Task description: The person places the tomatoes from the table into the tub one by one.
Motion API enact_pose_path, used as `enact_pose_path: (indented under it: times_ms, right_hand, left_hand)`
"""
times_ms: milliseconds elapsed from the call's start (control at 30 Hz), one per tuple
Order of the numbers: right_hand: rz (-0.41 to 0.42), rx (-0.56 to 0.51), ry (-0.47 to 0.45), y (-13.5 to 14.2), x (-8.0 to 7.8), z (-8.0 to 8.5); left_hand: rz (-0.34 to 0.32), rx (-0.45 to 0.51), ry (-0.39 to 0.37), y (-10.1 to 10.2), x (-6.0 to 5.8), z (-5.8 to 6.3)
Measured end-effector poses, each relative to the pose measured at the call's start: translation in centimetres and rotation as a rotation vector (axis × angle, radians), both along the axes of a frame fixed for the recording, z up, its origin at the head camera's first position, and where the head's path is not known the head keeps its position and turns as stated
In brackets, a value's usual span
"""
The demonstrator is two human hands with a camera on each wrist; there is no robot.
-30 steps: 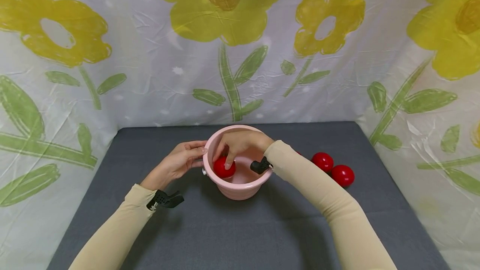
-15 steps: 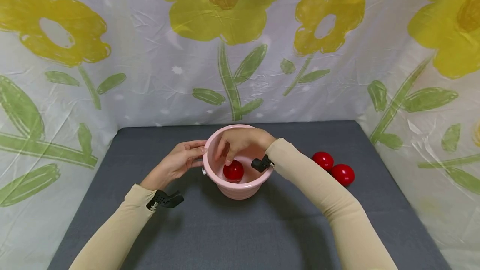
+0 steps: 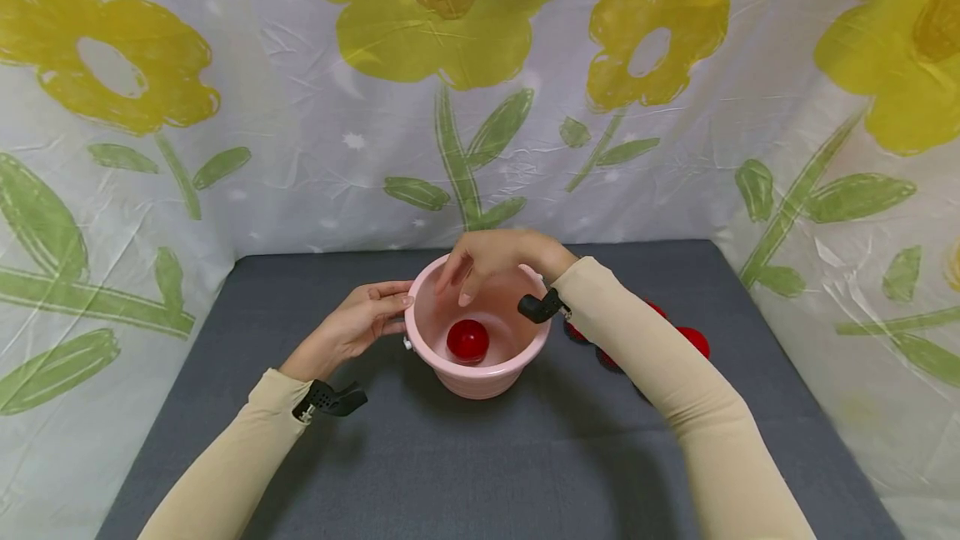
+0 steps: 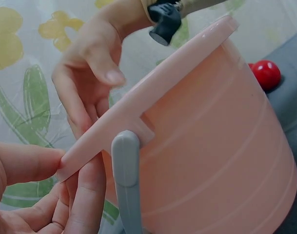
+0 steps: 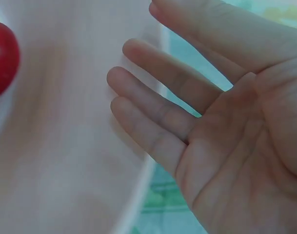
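Note:
A pink bucket [image 3: 476, 383] stands on the grey cloth in the middle of the head view. Inside it, on the bottom, lies a shiny red ball [image 3: 467, 342]. My left hand [image 3: 366, 322] pinches the bucket's rim on the left; the left wrist view shows thumb and fingers on either side of the rim near the grey handle [image 4: 126, 180]. Over the bucket's far side hangs my right hand [image 3: 498, 258], fingers loosely bent and apart from the ball. Its palm [image 5: 236, 161] holds nothing in the right wrist view.
More red balls [image 3: 693, 340] lie on the grey cloth [image 3: 480, 473] right of the bucket, partly hidden by my right forearm. A white sheet with yellow flowers [image 3: 450, 7] hangs behind and along both sides.
My right hand has let go of the red ball and lifted up and right, out toward the rim. The ball rolled right and rests on the bucket's bottom. My left hand stays put.

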State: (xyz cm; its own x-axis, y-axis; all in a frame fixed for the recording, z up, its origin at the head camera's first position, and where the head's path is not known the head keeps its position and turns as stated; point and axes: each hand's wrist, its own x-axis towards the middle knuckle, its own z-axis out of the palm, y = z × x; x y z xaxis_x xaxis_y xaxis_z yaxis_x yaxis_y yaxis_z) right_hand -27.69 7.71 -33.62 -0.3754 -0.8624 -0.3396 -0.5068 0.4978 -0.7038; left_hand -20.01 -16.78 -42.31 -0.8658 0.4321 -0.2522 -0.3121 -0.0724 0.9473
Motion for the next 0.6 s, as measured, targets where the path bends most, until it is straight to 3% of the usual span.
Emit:
enact_pose_path:
  times_ms: [200,600]
  right_hand:
    - [-0.031,-0.063,0.014,1.9,-0.6,1.5]
    - [-0.242,-0.151,0.007,9.4,-0.3,2.6]
  left_hand:
    - [-0.002,-0.007,0.001,0.0,0.0,0.0]
    - [0.018,0.007,0.007,0.0,0.0,-0.1]
